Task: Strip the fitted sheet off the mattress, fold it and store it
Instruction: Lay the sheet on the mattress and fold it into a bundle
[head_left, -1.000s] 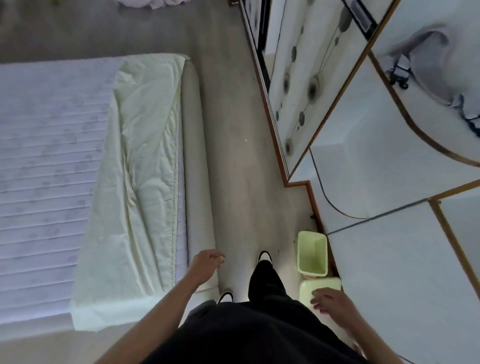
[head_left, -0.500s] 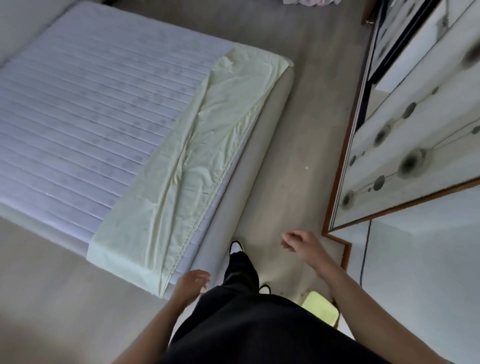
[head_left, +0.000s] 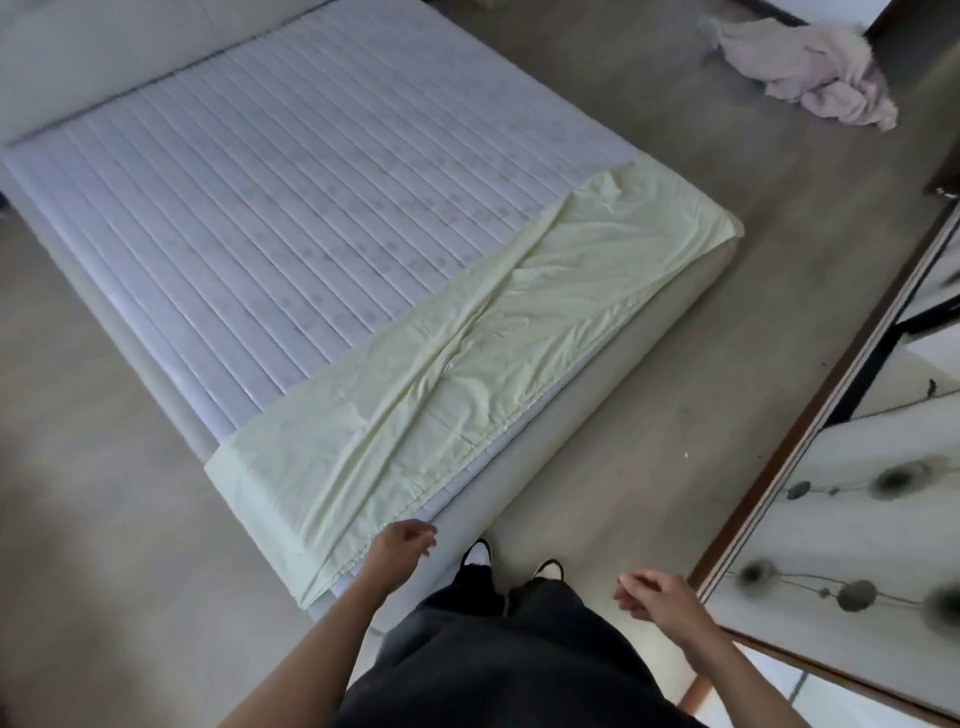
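Fitted sheet, pale yellow-green, lies off most of the mattress and folded into a long band along the near edge, running from the far corner beside the wardrobe side down to the corner at the person's feet. A raised crease runs its length, and the gathered elastic hem shows along the outer edge. The quilted top of the mattress is bare over the rest of its surface.

Left hand hovers just at the near corner of the band, fingers loosely curled and holding nothing; whether it touches the cloth cannot be told. Right hand hangs well apart from the bed above the floor, its grip slack too, fingers lightly bent around nothing.

The step in hand looks like the next fold, so stripping seems done and storing is still to come. To do it well, pinch both layers at the near corner together with the elastic hem, so the gathered edge does not slide out. Bring the right hand across to the band's outer edge for a second hold. Smooth the long crease flat before folding, or it will set a lump into each later fold. Carry the near end up toward the far corner, matching corners squarely, and keep the cloth on the mattress rather than letting it trail onto the floor.

A crumpled pinkish cloth lies on the floor beyond the bed; a mirrored wardrobe door stands to the right.
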